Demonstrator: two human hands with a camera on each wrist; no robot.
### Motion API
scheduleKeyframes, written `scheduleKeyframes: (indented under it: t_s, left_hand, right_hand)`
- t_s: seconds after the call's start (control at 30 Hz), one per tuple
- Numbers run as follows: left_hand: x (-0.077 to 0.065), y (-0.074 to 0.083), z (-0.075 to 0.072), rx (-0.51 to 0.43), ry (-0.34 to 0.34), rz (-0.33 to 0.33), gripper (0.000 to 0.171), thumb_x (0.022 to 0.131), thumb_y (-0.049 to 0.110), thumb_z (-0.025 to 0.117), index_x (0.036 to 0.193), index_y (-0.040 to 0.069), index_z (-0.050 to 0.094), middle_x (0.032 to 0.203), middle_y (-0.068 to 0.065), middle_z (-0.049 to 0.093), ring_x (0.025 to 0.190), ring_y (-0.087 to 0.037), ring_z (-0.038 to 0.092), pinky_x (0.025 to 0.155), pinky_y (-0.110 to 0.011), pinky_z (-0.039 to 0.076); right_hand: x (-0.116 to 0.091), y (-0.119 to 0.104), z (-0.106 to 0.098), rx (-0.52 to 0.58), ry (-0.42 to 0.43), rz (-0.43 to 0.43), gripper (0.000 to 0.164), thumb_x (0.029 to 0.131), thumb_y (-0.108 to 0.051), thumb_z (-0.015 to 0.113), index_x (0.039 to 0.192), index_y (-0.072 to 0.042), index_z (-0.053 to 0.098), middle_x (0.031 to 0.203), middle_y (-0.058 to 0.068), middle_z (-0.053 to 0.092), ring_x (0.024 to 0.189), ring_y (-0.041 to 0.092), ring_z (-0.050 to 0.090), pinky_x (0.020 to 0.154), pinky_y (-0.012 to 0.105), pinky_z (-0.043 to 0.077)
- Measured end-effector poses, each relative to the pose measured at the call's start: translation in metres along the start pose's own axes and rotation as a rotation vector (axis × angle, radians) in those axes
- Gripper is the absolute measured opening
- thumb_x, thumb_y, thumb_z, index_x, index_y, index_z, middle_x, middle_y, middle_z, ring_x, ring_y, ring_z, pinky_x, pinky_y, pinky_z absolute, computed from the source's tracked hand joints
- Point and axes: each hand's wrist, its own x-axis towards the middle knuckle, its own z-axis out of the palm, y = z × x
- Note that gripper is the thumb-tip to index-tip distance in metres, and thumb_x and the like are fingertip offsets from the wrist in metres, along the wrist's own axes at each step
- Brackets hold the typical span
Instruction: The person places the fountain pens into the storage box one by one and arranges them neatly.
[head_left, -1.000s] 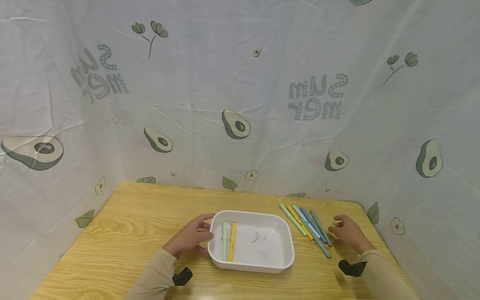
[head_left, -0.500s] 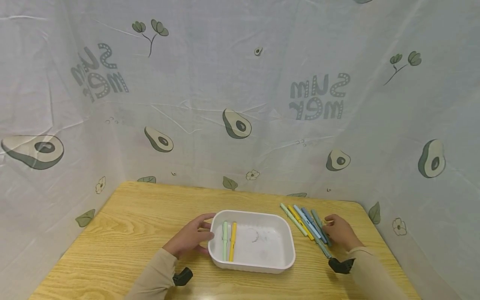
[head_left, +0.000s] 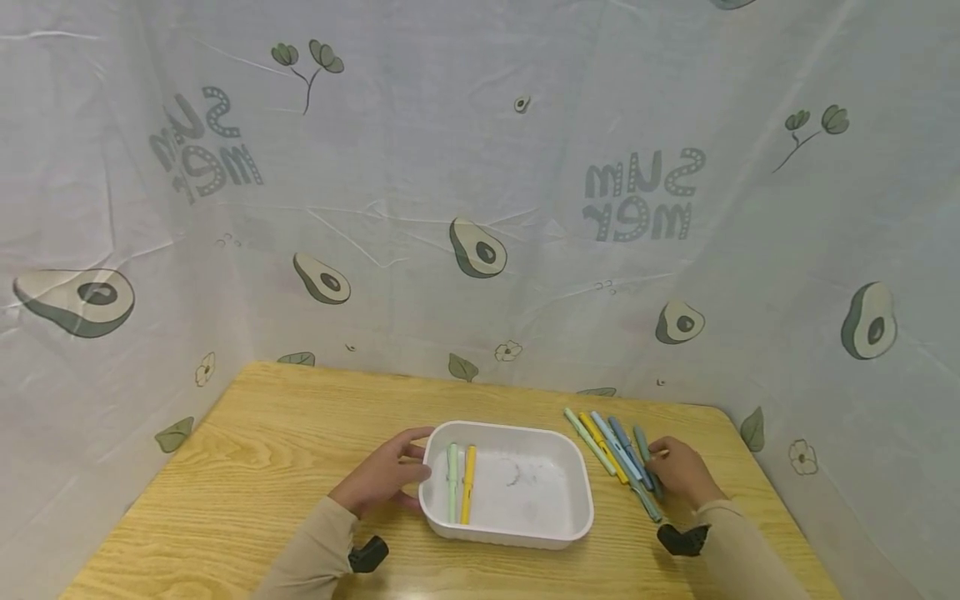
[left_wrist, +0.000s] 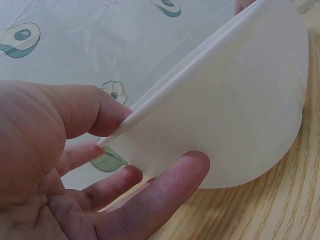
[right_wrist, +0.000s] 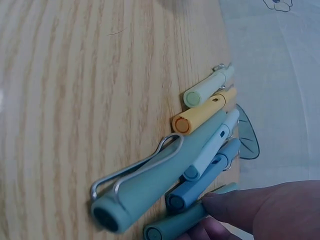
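Note:
A shallow white tray [head_left: 517, 540] stands mid-table with a pale green pen [head_left: 452, 483] and a yellow pen [head_left: 468, 483] lying side by side at its left end. My left hand [head_left: 384, 475] rests against the tray's left side; in the left wrist view the upper digit meets the rim and a lower fingertip [left_wrist: 197, 165] touches the outer wall. My right hand [head_left: 681, 471] pinches a dark green pen [right_wrist: 177, 224] at the right edge of a loose group. Part of that pen is hidden by the fingers.
Beside the held pen lie a blue pen [head_left: 622, 437], a light blue pen [head_left: 609, 437], another yellow pen [head_left: 600, 433] and another pale green pen [head_left: 587, 437]. A teal pen [right_wrist: 145, 185] with a wire clip points towards me. A printed curtain [head_left: 405, 183] surrounds the wooden table [head_left: 300, 433].
My right hand has moved left to the pens and taken hold of the dark green one, whose far end has shifted slightly right. My left hand stays at the tray.

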Motion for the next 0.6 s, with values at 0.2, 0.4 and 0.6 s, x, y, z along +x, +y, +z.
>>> scheduleKeyframes:
  t_s: [0.2,0.4,0.6]
  left_hand:
    - [0.001,-0.001,0.001,0.010,0.011,0.001,0.068,0.098,0.005,0.065,0.159,0.009,0.037,0.135,-0.027,0.050,0.107,-0.034,0.065,0.071,-0.048,0.067]
    - [0.001,-0.003,0.002,-0.017,0.009,-0.002,0.068,0.098,0.006,0.065,0.159,0.008,0.036,0.136,-0.027,0.050,0.110,-0.035,0.064,0.072,-0.050,0.067]
    - [0.001,-0.003,0.004,-0.006,0.008,0.003,0.066,0.099,0.006,0.064,0.159,0.009,0.036,0.136,-0.027,0.050,0.110,-0.034,0.064,0.072,-0.049,0.067]
  right_hand:
    - [-0.006,0.008,-0.001,-0.011,-0.006,0.011,0.036,0.098,-0.008,0.059,0.125,0.015,0.054,0.105,0.024,0.068,0.088,0.029,0.065,0.073,0.046,0.057]
    - [-0.014,0.013,-0.004,-0.040,-0.010,0.011,0.040,0.097,-0.011,0.062,0.125,0.017,0.053,0.110,0.030,0.065,0.096,0.041,0.065,0.080,0.054,0.058]
    - [-0.021,0.017,-0.006,-0.016,-0.023,0.031,0.038,0.094,-0.014,0.066,0.116,0.014,0.054,0.109,0.028,0.063,0.092,0.036,0.063,0.075,0.049,0.058]
